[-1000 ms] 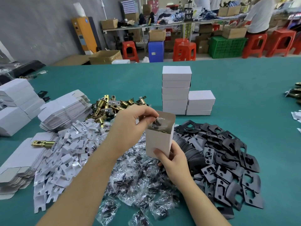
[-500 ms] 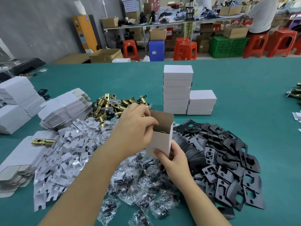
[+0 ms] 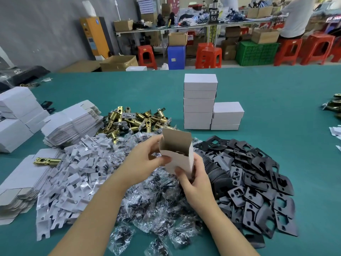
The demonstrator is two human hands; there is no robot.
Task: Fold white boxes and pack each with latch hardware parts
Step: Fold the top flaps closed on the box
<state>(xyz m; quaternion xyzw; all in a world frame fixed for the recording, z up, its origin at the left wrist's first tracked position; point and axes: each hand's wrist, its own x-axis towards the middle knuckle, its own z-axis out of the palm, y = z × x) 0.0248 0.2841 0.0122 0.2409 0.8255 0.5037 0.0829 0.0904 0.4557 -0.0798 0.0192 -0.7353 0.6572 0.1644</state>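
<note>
White box (image 3: pixel 180 154), one, upright with long axis vertical and top flap open, held above the parts piles between both hands: right hand (image 3: pixel 195 183) grips its lower end, left hand (image 3: pixel 145 159) pinches its near-left wall, nearer the open mouth.

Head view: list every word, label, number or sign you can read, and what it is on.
No text can be read.
Orange cabinet: blue sticker, too blurred to read.
Red poster on the back wall: marks too small to read.
Blue bin: pale label, illegible.
Open white box and stacked white boxes: blank.
</note>
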